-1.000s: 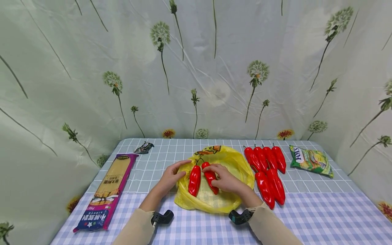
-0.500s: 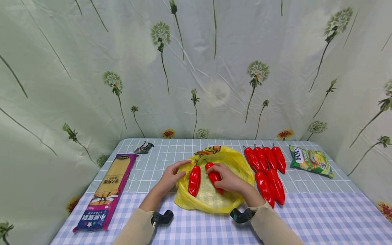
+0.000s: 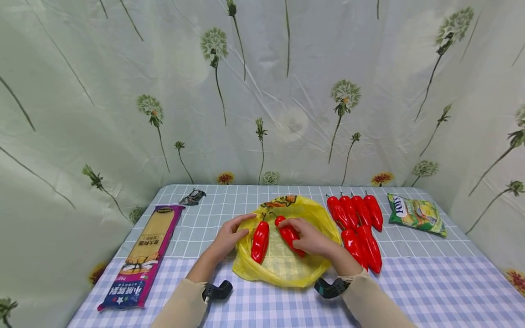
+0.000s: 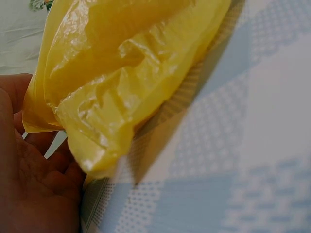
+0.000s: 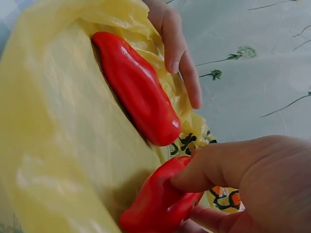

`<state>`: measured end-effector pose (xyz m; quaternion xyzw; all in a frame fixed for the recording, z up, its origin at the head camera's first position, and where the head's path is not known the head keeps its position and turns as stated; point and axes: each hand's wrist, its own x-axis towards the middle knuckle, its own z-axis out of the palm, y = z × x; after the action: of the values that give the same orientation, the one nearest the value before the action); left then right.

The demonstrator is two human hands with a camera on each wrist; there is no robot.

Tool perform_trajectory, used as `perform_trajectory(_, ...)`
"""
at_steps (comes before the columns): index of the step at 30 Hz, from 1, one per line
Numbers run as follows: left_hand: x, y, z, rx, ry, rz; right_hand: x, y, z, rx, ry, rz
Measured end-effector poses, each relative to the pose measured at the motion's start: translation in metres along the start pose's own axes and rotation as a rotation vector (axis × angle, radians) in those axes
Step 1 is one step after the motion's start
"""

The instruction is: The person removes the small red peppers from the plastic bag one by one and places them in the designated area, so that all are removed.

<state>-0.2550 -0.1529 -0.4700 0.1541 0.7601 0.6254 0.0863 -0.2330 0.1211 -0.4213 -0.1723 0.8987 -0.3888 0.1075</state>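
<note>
A yellow plastic bag (image 3: 324,219) lies spread with its mouth up at the table's middle. My left hand (image 3: 224,239) holds its left rim; in the left wrist view the bag's film (image 4: 121,73) passes between thumb and fingers. Inside the bag, my right hand (image 3: 308,238) grips a glossy red pepper (image 3: 289,234), with its green stem pointing away from me. The right wrist view shows the thumb pressed on this pepper (image 5: 158,199). To its left, a second red pepper (image 3: 260,242) lies untouched in the bag.
Several red peppers (image 3: 371,250) lie in two rows right of the bag, close to the right forearm. Farther right is a green snack packet (image 3: 416,215). A long pasta packet (image 3: 143,257) lies on the left, with a small black wrapper (image 3: 192,197) behind it.
My right hand has shifted slightly right with its pepper, widening the gap to the other pepper in the bag. The left hand has stayed at the rim.
</note>
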Motion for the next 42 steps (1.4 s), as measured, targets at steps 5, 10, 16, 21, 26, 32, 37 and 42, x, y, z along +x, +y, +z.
perform_trajectory(5,0.001,0.0,0.0,0.004,-0.008,0.0,-0.01,-0.001,-0.007,0.045,-0.008,-0.021)
perform_trajectory(10,0.0,-0.001,-0.001,0.011,0.001,-0.001,-0.02,-0.003,-0.013,0.072,-0.024,-0.033)
perform_trajectory(16,0.0,-0.002,-0.001,0.006,0.007,-0.014,-0.028,-0.002,-0.018,0.095,-0.028,-0.031)
perform_trajectory(21,0.0,-0.001,0.0,0.0,0.006,-0.01,-0.033,0.002,-0.023,0.13,-0.017,-0.002)
perform_trajectory(26,0.0,-0.003,-0.001,0.001,0.008,-0.011,-0.038,0.006,-0.029,0.146,0.013,0.04)
perform_trajectory(32,0.0,-0.002,-0.001,0.01,0.016,-0.009,-0.045,0.01,-0.039,0.148,0.055,0.034)
perform_trajectory(37,-0.002,0.003,0.001,0.017,0.014,0.001,-0.05,0.016,-0.05,0.129,0.104,0.007)
perform_trajectory(42,-0.003,0.005,0.002,0.021,0.019,-0.005,-0.057,0.021,-0.058,0.132,0.169,-0.013)
